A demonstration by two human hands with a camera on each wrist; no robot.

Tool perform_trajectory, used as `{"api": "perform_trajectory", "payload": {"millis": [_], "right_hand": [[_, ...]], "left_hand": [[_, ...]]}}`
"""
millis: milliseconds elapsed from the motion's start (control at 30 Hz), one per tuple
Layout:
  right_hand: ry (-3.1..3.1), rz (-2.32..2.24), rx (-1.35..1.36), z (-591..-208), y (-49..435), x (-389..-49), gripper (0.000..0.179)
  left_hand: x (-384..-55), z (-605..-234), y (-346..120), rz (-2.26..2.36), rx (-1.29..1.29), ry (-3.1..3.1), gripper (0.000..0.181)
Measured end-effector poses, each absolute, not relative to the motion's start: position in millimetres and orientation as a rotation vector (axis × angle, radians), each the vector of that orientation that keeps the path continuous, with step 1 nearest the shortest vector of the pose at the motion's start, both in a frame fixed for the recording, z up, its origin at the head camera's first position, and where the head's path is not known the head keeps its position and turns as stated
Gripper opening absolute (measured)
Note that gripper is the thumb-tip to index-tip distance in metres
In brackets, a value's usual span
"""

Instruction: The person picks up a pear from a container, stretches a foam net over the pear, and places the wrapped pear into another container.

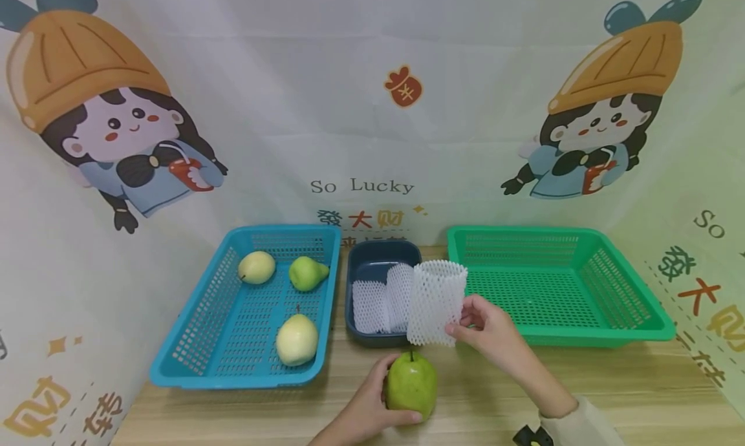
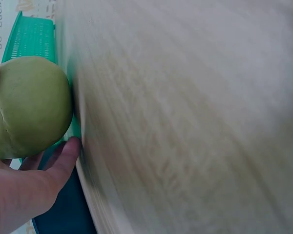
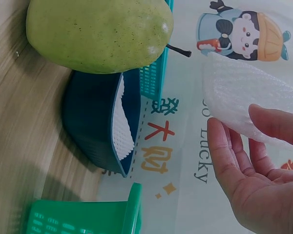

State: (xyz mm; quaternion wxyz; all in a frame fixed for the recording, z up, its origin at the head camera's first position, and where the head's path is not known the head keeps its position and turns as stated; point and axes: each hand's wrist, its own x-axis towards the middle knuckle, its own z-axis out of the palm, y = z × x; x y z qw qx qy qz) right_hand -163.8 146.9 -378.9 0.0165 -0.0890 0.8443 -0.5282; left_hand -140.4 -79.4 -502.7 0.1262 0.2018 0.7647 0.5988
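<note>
A green pear [image 1: 412, 382], stem up, is gripped by my left hand [image 1: 375, 401], thumb on the near side and fingers behind it. In the left wrist view the pear [image 2: 31, 105] shows its rounded underside close to the tabletop. My right hand [image 1: 485, 326] pinches a white foam net sleeve [image 1: 438, 297] by its edge, above and behind the pear, apart from it. The sleeve's upper end is spread into a round opening. Seen from the right wrist, the foam sleeve [image 3: 249, 97] lies between thumb and index finger.
A dark blue bin [image 1: 359, 255] behind the pear holds more foam sleeves [image 1: 370, 304]. At the left, a blue basket [image 1: 233, 380] contains a green pear [image 1: 305, 273] and two pale yellow pears [image 1: 297, 340]. To the right stands a green basket [image 1: 599, 334]. Printed cloth [image 1: 279, 77] hangs behind.
</note>
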Motion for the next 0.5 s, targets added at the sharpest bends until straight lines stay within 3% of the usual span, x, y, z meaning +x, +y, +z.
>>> {"api": "perform_trajectory", "payload": {"millis": [500], "right_hand": [[2.529, -1.771, -0.279, -394, 145, -158, 0.032]], "left_hand": [[-142, -503, -79, 1.705, 0.614, 2.25, 0.08]]}}
